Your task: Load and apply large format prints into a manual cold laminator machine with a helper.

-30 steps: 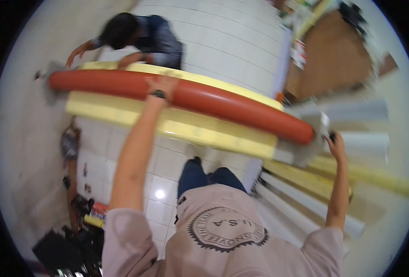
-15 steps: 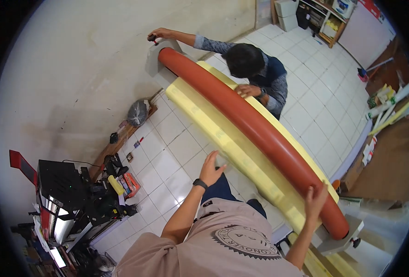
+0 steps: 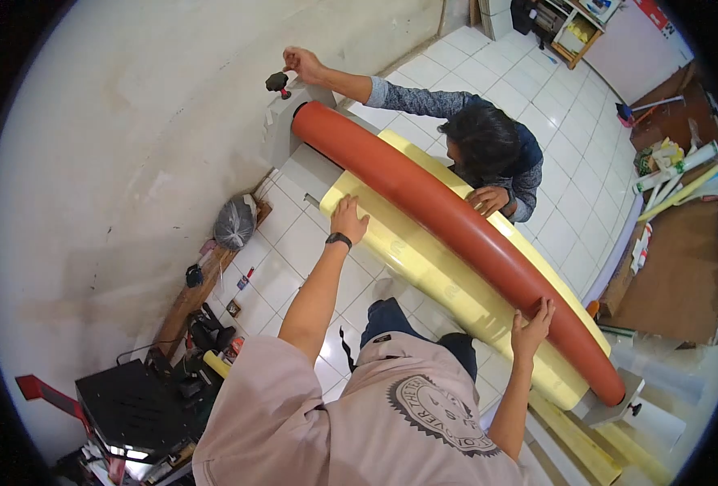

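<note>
A long orange-red roller [image 3: 456,227] runs diagonally across a machine, with a pale yellow sheet [image 3: 424,259] spread under and beside it. My left hand [image 3: 348,220], with a dark wristband, lies flat on the yellow sheet near the roller's upper end. My right hand [image 3: 531,318] rests against the roller's lower part, fingers spread. Across the roller another person [image 3: 488,150] leans in, one hand [image 3: 485,200] on the roller, the other hand [image 3: 301,61] at a black knob [image 3: 277,81] on the grey end housing [image 3: 282,130].
White tiled floor [image 3: 294,259] lies below. A wrapped grey bundle [image 3: 234,223] and a wooden plank with small items sit by the wall. A black device [image 3: 128,405] stands at lower left. Rolls of material [image 3: 683,174] and a brown board lie at right.
The view has swung and drawn closer. My left hand has moved up onto the yellow sheet. The other person's far hand stays at the roller's end near the knob.
</note>
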Action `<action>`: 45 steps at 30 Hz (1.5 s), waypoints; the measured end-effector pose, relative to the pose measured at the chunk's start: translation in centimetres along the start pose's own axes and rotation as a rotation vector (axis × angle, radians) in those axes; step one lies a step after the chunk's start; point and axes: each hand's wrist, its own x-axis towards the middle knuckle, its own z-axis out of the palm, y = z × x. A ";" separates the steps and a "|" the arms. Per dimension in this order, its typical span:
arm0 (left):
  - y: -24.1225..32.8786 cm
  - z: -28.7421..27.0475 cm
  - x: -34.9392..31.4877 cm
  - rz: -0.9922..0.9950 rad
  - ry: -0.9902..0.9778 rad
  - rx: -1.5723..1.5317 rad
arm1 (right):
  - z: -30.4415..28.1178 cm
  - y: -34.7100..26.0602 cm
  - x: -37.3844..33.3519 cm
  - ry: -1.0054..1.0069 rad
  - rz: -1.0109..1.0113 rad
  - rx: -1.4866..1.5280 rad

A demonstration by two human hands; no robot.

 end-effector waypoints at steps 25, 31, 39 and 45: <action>4.6 -1.6 2.1 0.358 0.277 -0.182 | 8.8 0.1 -18.5 -0.578 0.711 0.284; 8.0 -2.4 3.6 0.611 0.283 -0.083 | 8.3 -0.5 -24.7 -0.471 1.129 0.620; 7.7 -2.3 5.9 0.773 0.165 0.081 | 10.1 0.2 -27.3 -0.355 1.120 0.513; 3.0 -5.0 9.5 0.703 0.251 0.115 | 10.4 0.5 -28.7 -0.273 1.103 0.453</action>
